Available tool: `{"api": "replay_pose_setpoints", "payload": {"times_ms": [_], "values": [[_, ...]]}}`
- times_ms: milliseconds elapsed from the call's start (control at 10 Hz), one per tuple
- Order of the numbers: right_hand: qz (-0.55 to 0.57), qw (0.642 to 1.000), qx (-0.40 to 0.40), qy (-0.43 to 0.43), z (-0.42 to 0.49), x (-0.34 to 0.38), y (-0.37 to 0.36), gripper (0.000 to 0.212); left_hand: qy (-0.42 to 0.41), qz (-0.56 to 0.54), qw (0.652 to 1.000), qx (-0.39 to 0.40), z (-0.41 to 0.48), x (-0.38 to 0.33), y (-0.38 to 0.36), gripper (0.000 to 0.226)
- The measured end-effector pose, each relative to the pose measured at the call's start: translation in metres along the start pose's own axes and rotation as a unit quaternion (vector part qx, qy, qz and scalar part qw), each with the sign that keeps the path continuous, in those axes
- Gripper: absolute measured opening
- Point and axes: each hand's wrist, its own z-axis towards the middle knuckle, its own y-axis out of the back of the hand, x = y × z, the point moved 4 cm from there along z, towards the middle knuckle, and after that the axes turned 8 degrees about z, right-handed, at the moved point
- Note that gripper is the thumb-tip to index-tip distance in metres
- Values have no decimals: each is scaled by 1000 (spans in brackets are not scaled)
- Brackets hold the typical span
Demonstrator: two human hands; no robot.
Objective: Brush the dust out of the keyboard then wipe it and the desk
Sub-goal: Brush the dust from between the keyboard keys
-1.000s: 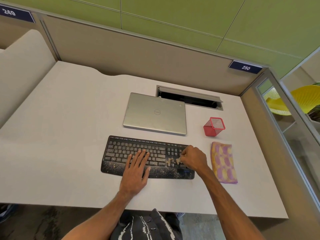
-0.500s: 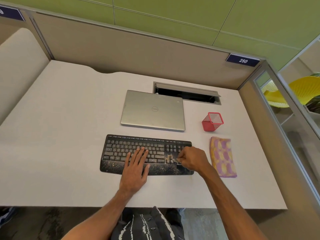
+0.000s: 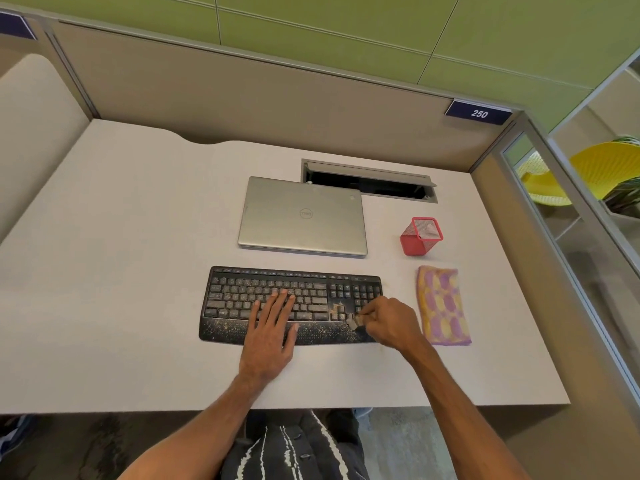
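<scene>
Right grip (image 3: pixel 391 322) pinches brush (image 3: pixel 353 322) on dusty keyboard (image 3: pixel 242 289) (left grip (image 3: pixel 272 330) flat upon it).

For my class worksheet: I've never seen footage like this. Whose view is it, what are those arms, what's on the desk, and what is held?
There is no machine here: the picture comes from a camera worn on a person's head, looking down at their own arms. The left hand lies flat on a dusty keyboard. The right hand holds a small brush at the keys near the number pad. Also on the desk are a closed laptop, a red mesh cup and a folded cloth.
</scene>
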Motion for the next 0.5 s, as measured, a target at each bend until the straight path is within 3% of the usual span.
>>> {"api": "replay_pose_setpoints", "payload": {"times_ms": [100,200,400,500], "values": [[55,994,-82,-56,-1,-8,7,25,-1,3,1000,-1,0,0,0,68],[105,985,-103,-93,2,-12,0,24,-1,0,1000,-9,0,0,0,68],[153,975,-27,-157,11,-19,-8,17,0,9,1000,-10,1,0,-1,68],[160,972,-78,-152,13,-19,-1,21,2,10,1000,-7,1,0,-1,68]]}}
